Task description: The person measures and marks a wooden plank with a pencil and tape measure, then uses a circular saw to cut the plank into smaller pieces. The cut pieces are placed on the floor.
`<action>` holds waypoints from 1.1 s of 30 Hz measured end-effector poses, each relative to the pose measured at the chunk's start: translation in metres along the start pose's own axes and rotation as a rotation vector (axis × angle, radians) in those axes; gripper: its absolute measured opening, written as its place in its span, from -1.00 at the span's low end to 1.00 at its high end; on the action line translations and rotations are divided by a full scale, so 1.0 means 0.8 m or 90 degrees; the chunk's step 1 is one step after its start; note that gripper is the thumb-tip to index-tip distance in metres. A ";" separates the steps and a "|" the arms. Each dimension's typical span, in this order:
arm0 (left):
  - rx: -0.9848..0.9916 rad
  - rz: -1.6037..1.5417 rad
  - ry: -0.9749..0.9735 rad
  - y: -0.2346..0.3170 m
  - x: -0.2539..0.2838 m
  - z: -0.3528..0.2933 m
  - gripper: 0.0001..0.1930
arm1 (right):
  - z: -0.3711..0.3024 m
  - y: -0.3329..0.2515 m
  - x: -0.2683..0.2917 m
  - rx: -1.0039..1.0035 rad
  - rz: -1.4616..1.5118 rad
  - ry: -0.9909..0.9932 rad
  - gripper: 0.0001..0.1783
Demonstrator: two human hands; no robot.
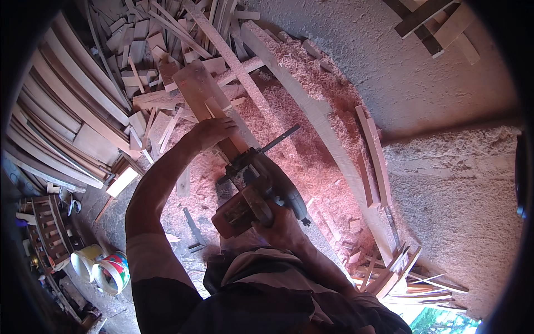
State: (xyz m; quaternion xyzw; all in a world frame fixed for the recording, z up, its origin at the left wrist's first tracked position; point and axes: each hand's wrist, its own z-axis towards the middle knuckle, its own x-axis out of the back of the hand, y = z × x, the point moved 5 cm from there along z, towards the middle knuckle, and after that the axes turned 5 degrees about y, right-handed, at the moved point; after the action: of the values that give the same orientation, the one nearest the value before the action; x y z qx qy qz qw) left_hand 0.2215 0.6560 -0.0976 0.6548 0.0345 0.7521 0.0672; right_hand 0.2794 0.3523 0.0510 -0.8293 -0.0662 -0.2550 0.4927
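A circular saw rests near the middle of the view, over the lower end of a wooden board. My right hand is closed around the saw's rear handle. A dark metal guide bar sticks out from the saw to the upper right. Just ahead of the saw, my left hand lies across the board with its fingers bent over it, gripping it. A narrow wood strip lies along the board beside those fingers. The blade and the cut are hidden beneath the saw.
Scrap blocks are heaped at the far left, near long curved planks. Sawdust covers the floor around a long pale plank. A metal square lies left of the saw. Buckets stand at lower left.
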 end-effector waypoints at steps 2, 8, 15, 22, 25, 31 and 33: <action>0.018 0.014 0.030 -0.005 -0.003 -0.009 -0.11 | 0.005 0.001 -0.005 0.029 0.010 0.013 -0.40; 0.484 -0.099 0.190 0.047 0.062 -0.061 -0.19 | 0.022 -0.004 -0.008 0.027 0.000 0.023 -0.42; 0.917 -0.988 0.550 0.282 -0.060 -0.220 -0.42 | 0.043 -0.033 -0.008 0.116 0.023 0.053 -0.42; 0.918 -1.116 0.694 0.297 0.013 -0.144 -0.48 | 0.066 -0.046 -0.011 0.129 0.046 0.036 -0.41; 0.879 -1.127 0.723 0.284 0.020 -0.139 -0.38 | 0.075 -0.048 -0.016 0.126 0.053 0.027 -0.42; 0.752 -1.221 0.749 0.257 0.037 -0.132 -0.47 | 0.093 -0.061 -0.021 0.148 0.060 0.046 -0.42; 0.743 -1.214 0.760 0.249 0.039 -0.130 -0.47 | 0.101 -0.064 -0.024 0.156 0.065 0.049 -0.41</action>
State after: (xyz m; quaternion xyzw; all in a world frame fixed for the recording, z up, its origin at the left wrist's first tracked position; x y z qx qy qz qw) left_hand 0.1030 0.4675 -0.0538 -0.1376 0.8411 0.4557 0.2567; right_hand 0.2735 0.4500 0.0510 -0.7550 -0.0353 -0.2512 0.6046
